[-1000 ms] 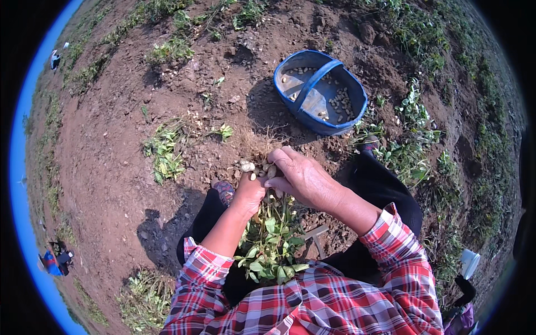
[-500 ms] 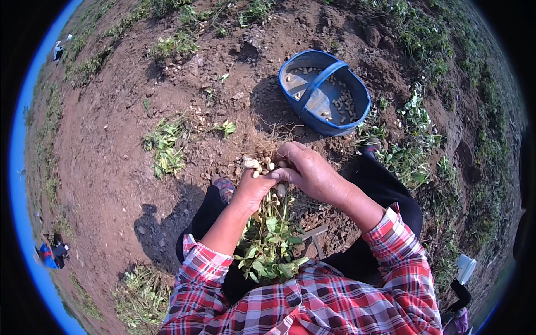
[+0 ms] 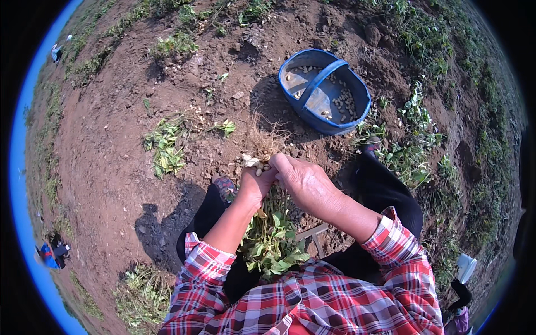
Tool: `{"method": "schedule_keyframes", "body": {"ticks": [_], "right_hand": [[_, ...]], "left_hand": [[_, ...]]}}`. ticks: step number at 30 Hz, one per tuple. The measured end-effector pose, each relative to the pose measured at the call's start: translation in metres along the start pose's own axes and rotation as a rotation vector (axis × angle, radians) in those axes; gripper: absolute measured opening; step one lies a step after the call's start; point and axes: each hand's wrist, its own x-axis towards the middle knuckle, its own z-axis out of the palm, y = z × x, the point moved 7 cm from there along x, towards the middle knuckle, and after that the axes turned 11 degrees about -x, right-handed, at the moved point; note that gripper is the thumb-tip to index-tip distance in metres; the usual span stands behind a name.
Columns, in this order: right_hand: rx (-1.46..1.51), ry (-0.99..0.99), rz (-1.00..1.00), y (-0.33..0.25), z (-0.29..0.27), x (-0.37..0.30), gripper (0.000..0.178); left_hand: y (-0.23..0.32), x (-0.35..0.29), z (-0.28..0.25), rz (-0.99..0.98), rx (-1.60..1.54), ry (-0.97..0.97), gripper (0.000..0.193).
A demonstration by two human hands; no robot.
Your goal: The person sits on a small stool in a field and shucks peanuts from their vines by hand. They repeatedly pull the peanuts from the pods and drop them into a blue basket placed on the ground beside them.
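Observation:
A pulled-up peanut plant [image 3: 272,237] lies between my legs, its leaves toward my body and its tangled thin roots [image 3: 267,138] pointing away. My left hand [image 3: 254,186] is closed round the stems just below the roots. Several pale peanuts [image 3: 254,163] show at the top of that hand. My right hand [image 3: 306,181] is closed against the left at the root end, fingers curled down. What its fingertips pinch is hidden behind the hand, though they sit among the peanuts. Beyond, to the right, stands a blue basket [image 3: 363,114] with peanuts scattered over its bottom.
A metal tool [image 3: 312,233] lies on the soil by my right leg. Picked plants [image 3: 167,148] lie to the left, with another heap [image 3: 144,298] at lower left. Green plants [image 3: 419,120] line the right. A blue and red object [image 3: 49,255] sits at far left.
My right hand has shifted slightly left and rolled over the left hand, its fingers closing in. Fewer peanuts show between the hands. The basket has stayed in place.

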Motion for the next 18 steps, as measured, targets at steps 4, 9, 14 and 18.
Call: {"method": "schedule_keyframes", "body": {"ticks": [4, 9, 14, 18], "right_hand": [[0.182, -0.233, 0.101, -0.029, -0.009, -0.016, 0.02], [-0.313, 0.049, 0.23, 0.045, -0.069, -0.001, 0.022], [-0.427, 0.253, 0.218, 0.076, -0.092, -0.004, 0.033], [0.14, -0.009, 0.071, 0.024, -0.044, 0.003, 0.028]], "left_hand": [[0.018, 0.016, -0.035, 0.127, -0.121, 0.207, 0.031], [0.03, 0.007, -0.024, 0.19, -0.389, 0.005, 0.035], [0.028, 0.001, -0.012, 0.134, -0.202, -0.005, 0.055], [0.023, -0.002, 0.006, 0.055, -0.297, -0.187, 0.049]]}}
